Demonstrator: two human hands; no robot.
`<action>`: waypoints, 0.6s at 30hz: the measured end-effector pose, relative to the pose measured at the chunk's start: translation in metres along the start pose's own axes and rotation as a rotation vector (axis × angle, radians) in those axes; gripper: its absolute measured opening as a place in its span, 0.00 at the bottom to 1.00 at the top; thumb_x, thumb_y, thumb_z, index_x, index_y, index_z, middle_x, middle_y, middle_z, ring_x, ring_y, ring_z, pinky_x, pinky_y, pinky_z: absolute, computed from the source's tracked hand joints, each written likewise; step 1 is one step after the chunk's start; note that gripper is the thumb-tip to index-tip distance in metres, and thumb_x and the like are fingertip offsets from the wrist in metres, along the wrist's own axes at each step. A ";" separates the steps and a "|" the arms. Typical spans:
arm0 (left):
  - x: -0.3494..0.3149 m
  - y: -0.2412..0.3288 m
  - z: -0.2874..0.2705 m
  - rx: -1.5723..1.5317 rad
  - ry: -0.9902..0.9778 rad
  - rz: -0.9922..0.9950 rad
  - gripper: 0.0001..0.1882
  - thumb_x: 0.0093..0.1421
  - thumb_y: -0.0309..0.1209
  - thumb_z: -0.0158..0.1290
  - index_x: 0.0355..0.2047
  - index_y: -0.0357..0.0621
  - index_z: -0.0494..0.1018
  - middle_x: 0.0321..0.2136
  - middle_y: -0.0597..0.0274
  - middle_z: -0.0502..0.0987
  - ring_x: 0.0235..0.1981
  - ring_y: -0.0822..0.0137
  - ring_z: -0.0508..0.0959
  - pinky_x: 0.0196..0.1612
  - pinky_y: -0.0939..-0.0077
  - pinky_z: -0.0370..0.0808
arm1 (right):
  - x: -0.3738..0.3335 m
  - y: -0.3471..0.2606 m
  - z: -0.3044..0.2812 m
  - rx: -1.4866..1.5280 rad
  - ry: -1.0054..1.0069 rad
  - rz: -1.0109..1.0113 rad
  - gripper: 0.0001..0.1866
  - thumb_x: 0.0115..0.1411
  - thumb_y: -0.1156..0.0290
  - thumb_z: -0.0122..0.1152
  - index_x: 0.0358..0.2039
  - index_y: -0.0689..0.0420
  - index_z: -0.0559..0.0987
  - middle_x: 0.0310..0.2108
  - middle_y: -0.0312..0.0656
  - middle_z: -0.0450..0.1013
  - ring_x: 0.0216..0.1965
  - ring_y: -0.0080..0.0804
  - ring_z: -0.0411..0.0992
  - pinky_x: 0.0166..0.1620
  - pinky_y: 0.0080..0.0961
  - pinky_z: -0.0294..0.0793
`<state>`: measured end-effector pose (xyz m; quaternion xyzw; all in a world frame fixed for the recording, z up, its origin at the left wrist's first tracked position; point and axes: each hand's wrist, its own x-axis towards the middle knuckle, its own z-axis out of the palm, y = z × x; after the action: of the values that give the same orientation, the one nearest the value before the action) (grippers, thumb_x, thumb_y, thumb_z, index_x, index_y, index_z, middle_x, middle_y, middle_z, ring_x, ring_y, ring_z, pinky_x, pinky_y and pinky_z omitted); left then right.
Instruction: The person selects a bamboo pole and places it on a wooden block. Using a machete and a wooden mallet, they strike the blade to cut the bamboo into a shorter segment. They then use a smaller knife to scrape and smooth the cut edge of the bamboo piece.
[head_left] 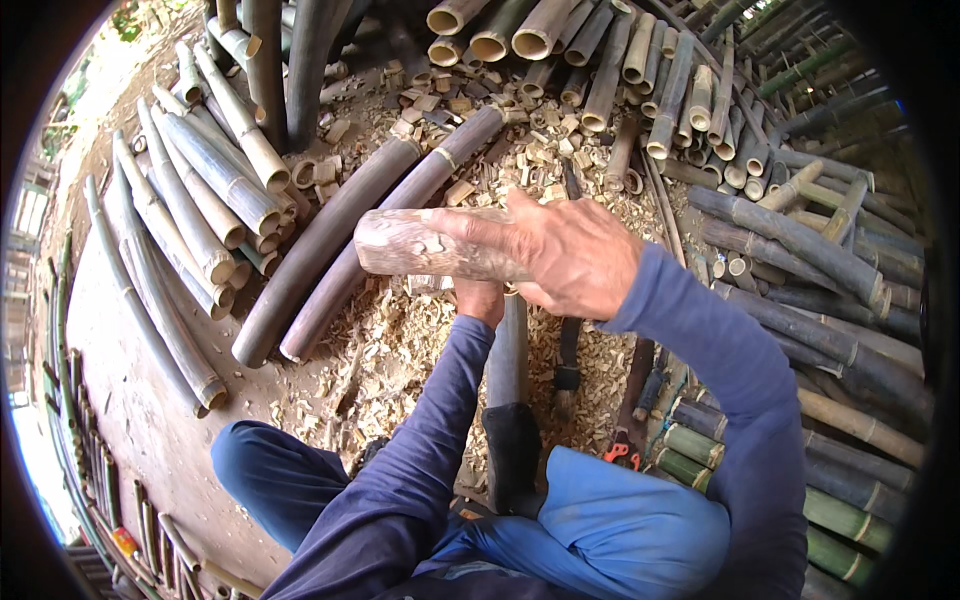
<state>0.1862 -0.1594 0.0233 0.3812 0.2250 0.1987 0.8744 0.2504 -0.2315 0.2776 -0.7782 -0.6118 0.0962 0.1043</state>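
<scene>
My right hand (580, 255) is closed round a thick, pale wooden block (400, 243), rounded like a short club and held crosswise in front of me. Its far end points left. Directly beneath the block is my left hand (482, 300); only its wrist and heel show, and the block hides its fingers. A grey bamboo pole (508, 355) runs from under my hands toward my lap, its near end covered by a black sleeve (512, 455). Where the pole meets the left hand is hidden.
Two dark bamboo lengths (325, 250) lie left of my hands. Wood chips (400, 350) cover the ground. Bamboo is stacked at the left (225, 180), the back (620, 70) and the right (800, 330). A red-handled tool (622, 452) lies beside my right knee.
</scene>
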 end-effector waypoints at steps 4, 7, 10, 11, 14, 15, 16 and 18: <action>-0.011 0.009 0.027 -0.048 0.149 0.118 0.22 0.69 0.36 0.55 0.59 0.37 0.67 0.51 0.59 0.76 0.51 0.64 0.78 0.55 0.68 0.77 | -0.013 0.018 -0.005 -0.039 -0.066 0.077 0.56 0.51 0.69 0.76 0.75 0.33 0.53 0.35 0.44 0.72 0.23 0.32 0.74 0.32 0.31 0.86; -0.038 0.044 0.031 -0.102 0.165 0.209 0.10 0.65 0.29 0.56 0.44 0.39 0.72 0.34 0.64 0.76 0.30 0.74 0.72 0.36 0.76 0.72 | -0.028 0.016 0.002 0.208 0.108 0.099 0.57 0.50 0.70 0.76 0.75 0.35 0.52 0.43 0.48 0.75 0.27 0.40 0.76 0.39 0.34 0.87; -0.041 0.055 0.020 -0.063 0.001 0.171 0.08 0.63 0.27 0.55 0.37 0.33 0.78 0.25 0.67 0.75 0.25 0.76 0.71 0.32 0.78 0.71 | -0.034 0.021 0.006 0.246 0.332 -0.023 0.58 0.49 0.71 0.77 0.76 0.36 0.51 0.51 0.50 0.76 0.34 0.45 0.79 0.46 0.37 0.86; -0.039 0.055 0.016 0.005 -0.034 0.176 0.07 0.63 0.26 0.55 0.36 0.33 0.78 0.24 0.66 0.75 0.25 0.76 0.71 0.31 0.78 0.71 | -0.036 0.021 0.007 0.260 0.310 0.007 0.59 0.49 0.71 0.77 0.76 0.35 0.51 0.51 0.50 0.76 0.36 0.45 0.80 0.46 0.38 0.86; -0.035 0.048 0.011 0.112 -0.124 0.172 0.08 0.62 0.26 0.55 0.33 0.30 0.78 0.24 0.63 0.75 0.25 0.75 0.71 0.32 0.78 0.70 | -0.044 0.020 0.003 0.257 0.250 0.089 0.59 0.48 0.71 0.78 0.76 0.34 0.52 0.51 0.50 0.76 0.39 0.47 0.81 0.47 0.42 0.85; -0.034 0.048 0.011 0.099 -0.129 0.175 0.08 0.63 0.26 0.55 0.33 0.30 0.78 0.24 0.63 0.75 0.25 0.75 0.71 0.32 0.78 0.70 | -0.045 0.022 0.006 0.258 0.234 0.107 0.59 0.47 0.71 0.78 0.76 0.34 0.52 0.50 0.50 0.76 0.39 0.47 0.81 0.47 0.42 0.85; -0.034 0.049 0.011 0.086 -0.132 0.178 0.09 0.63 0.26 0.54 0.33 0.30 0.78 0.23 0.64 0.75 0.25 0.74 0.71 0.32 0.78 0.70 | -0.045 0.023 0.008 0.257 0.222 0.120 0.59 0.47 0.71 0.77 0.75 0.33 0.52 0.49 0.51 0.77 0.39 0.47 0.81 0.47 0.42 0.85; -0.036 0.053 0.016 0.026 -0.125 0.180 0.10 0.64 0.28 0.54 0.33 0.31 0.78 0.23 0.65 0.74 0.25 0.74 0.70 0.31 0.78 0.68 | -0.046 0.025 0.011 0.262 0.212 0.133 0.59 0.47 0.71 0.77 0.75 0.33 0.52 0.47 0.51 0.77 0.37 0.47 0.81 0.47 0.42 0.85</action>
<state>0.1564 -0.1536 0.0818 0.4227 0.1375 0.2494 0.8604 0.2596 -0.2810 0.2607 -0.8025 -0.5267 0.0992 0.2622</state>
